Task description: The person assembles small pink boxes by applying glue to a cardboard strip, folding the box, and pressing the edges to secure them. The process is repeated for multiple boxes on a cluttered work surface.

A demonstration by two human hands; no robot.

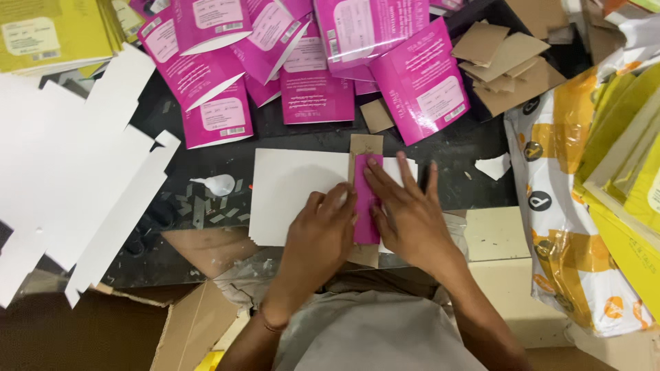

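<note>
Both my hands are down on the pink strip [366,206], which lies along a brown card [364,148] over the white sheet [292,185] at the table's [447,154] near edge. Left hand [322,237] curled, fingertips pressing its left edge; right hand [409,216] flat, fingers spread, pinning it. Pink packets [316,93] piled beyond, glue blob [218,183] off left
</note>
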